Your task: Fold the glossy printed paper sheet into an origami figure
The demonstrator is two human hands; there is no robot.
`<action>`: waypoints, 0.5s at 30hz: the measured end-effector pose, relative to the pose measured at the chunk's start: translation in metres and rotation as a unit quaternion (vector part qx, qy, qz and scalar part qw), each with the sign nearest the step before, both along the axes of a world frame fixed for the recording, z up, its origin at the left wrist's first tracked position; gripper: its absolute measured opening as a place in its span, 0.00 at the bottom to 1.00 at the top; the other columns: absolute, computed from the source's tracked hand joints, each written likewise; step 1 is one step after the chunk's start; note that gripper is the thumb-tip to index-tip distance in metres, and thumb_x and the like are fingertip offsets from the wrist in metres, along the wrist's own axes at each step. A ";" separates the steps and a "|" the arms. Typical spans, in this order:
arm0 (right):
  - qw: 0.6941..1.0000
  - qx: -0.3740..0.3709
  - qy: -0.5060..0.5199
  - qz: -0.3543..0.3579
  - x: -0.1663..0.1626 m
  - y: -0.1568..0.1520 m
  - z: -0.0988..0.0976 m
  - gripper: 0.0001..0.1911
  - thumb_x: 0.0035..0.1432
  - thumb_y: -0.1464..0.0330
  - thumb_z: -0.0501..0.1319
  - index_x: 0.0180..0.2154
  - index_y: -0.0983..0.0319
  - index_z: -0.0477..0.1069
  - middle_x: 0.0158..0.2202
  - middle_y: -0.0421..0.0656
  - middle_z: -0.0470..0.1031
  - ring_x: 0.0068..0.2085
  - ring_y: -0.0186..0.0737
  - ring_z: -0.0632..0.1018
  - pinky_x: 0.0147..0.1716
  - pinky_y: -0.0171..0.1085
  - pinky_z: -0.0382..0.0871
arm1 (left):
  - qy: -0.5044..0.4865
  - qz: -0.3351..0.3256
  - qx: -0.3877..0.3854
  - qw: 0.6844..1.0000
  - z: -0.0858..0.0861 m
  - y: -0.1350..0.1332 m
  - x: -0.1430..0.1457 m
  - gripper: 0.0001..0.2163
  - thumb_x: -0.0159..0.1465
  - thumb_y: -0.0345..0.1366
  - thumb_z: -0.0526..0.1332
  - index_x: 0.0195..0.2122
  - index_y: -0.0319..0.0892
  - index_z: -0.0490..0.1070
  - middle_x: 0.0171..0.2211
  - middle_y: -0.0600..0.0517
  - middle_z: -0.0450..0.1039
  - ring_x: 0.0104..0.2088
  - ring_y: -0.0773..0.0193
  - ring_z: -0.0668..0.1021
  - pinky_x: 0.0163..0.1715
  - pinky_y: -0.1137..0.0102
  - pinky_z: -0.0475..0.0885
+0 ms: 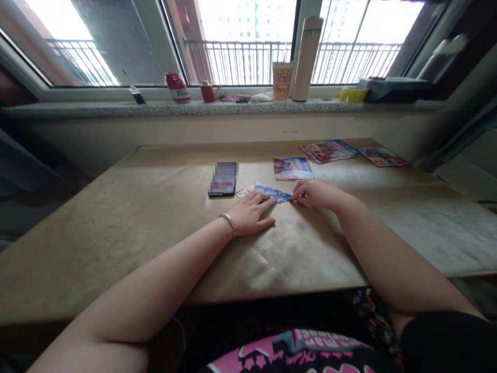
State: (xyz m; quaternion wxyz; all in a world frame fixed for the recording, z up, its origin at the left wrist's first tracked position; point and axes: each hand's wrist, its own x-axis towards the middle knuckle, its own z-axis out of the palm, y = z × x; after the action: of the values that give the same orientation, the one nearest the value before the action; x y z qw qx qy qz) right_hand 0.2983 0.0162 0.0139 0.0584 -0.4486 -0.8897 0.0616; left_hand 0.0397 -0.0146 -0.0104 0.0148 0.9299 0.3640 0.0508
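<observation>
A printed sheet of paper (267,189), blue with a white and red part at its left end, lies folded to a point on the table. My left hand (252,213) rests on it with the fingers spread, and a silver bangle is on that wrist. At the sheet's right tip, my right hand (316,194) pinches the corner between thumb and fingers. The left fingers cover part of the sheet's lower edge. Just beyond it lies a stack of similar blue printed sheets (293,169). A phone (224,178) with a blurred screen lies to the left of the sheet.
More printed leaflets (329,151) are piled at the back right, with another small pile (383,157) beside them. On the windowsill (233,108) stand a red can (177,87), a patterned paper cup (282,81), a tall cylinder (308,59) and a yellow tape roll (353,94).
</observation>
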 end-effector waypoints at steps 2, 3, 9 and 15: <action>1.000 -0.010 0.002 -0.005 0.002 0.002 0.000 0.14 0.54 0.73 0.59 0.38 0.54 0.81 0.41 0.40 0.79 0.35 0.34 0.77 0.36 0.32 0.67 | 0.001 0.001 -0.001 1.000 0.000 0.000 0.000 0.30 0.66 0.55 0.49 0.64 0.44 0.56 0.61 0.44 0.60 0.60 0.51 0.64 0.61 0.57 0.56; 1.000 -0.013 0.002 -0.010 0.003 0.002 0.000 0.14 0.54 0.73 0.59 0.38 0.54 0.81 0.41 0.40 0.79 0.35 0.35 0.77 0.36 0.32 0.67 | 0.001 0.001 -0.001 1.000 0.000 0.000 0.000 0.30 0.66 0.55 0.49 0.64 0.44 0.56 0.61 0.44 0.60 0.60 0.50 0.64 0.61 0.57 0.55; 0.999 -0.008 -0.012 -0.042 0.004 0.003 -0.002 0.12 0.54 0.70 0.60 0.37 0.54 0.81 0.41 0.40 0.79 0.34 0.36 0.77 0.36 0.34 0.68 | 0.013 0.002 -0.004 1.000 0.002 -0.001 0.001 0.30 0.66 0.55 0.48 0.65 0.42 0.56 0.62 0.43 0.59 0.60 0.50 0.63 0.62 0.58 0.55; 0.999 -0.038 0.020 -0.019 0.010 0.006 -0.002 0.12 0.54 0.70 0.61 0.38 0.55 0.81 0.39 0.40 0.80 0.34 0.34 0.77 0.36 0.32 0.68 | 0.007 0.004 -0.005 1.000 0.001 0.000 0.001 0.30 0.66 0.55 0.49 0.64 0.43 0.56 0.62 0.44 0.59 0.60 0.51 0.63 0.62 0.58 0.54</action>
State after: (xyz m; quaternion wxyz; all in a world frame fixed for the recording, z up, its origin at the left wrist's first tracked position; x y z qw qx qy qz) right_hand 0.3087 0.0222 0.0121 0.0600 -0.4665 -0.8765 0.1029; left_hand 0.0407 -0.0145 -0.0090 0.0165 0.9287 0.3679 0.0426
